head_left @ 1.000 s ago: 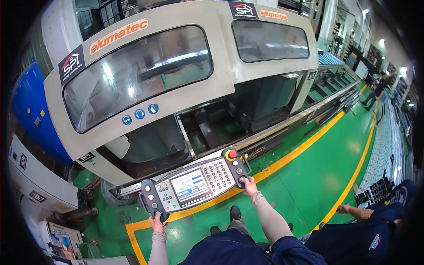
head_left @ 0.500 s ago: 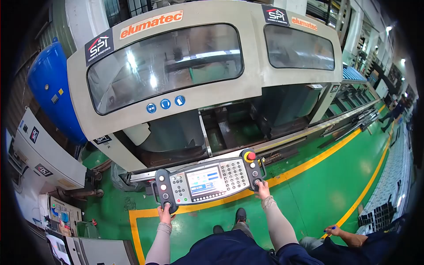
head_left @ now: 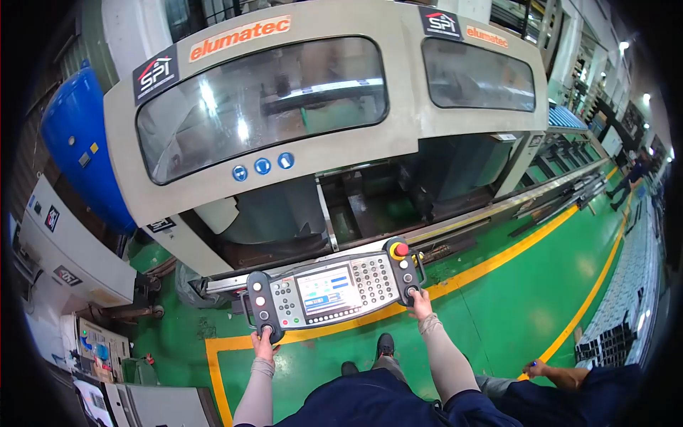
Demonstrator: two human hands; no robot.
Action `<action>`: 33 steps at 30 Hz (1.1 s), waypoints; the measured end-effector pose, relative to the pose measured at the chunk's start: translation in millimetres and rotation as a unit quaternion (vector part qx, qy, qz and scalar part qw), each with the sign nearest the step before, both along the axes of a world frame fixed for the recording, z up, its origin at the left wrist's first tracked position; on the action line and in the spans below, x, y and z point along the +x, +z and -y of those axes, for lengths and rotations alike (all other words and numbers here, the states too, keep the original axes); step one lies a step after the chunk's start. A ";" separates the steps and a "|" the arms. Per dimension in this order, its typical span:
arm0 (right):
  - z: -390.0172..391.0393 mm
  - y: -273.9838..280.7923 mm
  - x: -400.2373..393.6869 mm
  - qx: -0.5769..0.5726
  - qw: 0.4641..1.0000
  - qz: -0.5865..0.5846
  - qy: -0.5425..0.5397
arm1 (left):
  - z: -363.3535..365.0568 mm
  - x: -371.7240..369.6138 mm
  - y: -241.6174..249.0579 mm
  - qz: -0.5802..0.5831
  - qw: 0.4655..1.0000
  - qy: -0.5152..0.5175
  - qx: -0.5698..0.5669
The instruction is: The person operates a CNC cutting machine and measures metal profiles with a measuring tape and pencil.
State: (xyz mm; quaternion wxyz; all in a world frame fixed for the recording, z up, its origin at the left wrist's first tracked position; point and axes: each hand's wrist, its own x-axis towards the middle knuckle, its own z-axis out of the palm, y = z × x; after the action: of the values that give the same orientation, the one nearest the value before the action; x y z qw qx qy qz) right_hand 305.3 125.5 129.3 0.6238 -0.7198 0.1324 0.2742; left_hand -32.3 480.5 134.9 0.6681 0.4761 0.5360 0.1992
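Observation:
A wide control panel [head_left: 329, 288] with a lit screen, rows of round keys and a red emergency stop button [head_left: 401, 250] stands in front of me. My left hand [head_left: 265, 344] is closed on the panel's lower left corner, its thumb at a black knob. At the lower right end, my right hand [head_left: 421, 304] grips the panel the same way, thumb by another black knob [head_left: 411, 291]. The fingers beneath the panel are mostly hidden. Behind it rises a large beige machine [head_left: 405, 135] with two windows and an opening below them.
A co-worker's hand [head_left: 535, 369] holds a small blue thing at lower right. To the left are a blue tank [head_left: 84, 146] and a grey cabinet [head_left: 75, 249]. A yellow line [head_left: 491, 265] crosses the green floor [head_left: 491, 313]. Another person [head_left: 632, 178] is far right.
The view has shifted slightly, so the machine and panel sit a little further left. Both my hands keep their places on the panel. The co-worker's arm has moved a little.

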 end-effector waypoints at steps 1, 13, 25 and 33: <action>0.6 -0.4 0.5 -0.010 1.000 0.001 0.010 | 0.1 1.2 0.6 0.003 1.000 0.003 -0.002; 10.7 0.6 -17.1 0.083 0.996 -0.023 0.010 | 1.1 -0.4 0.0 0.010 1.000 -0.006 -0.001; 16.5 -12.4 -34.8 0.119 0.993 -0.015 0.006 | 0.7 -0.4 0.5 0.019 1.000 -0.021 -0.005; 15.3 -0.1 -35.0 0.058 0.998 0.034 0.000 | 5.3 1.2 0.5 0.017 1.000 -0.002 0.005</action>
State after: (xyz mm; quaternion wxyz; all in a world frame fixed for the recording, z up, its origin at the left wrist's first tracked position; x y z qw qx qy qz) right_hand 270.3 110.1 129.3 0.6689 -0.6910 0.0950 0.2571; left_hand -31.1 475.2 135.4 0.6754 0.4769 0.5224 0.2083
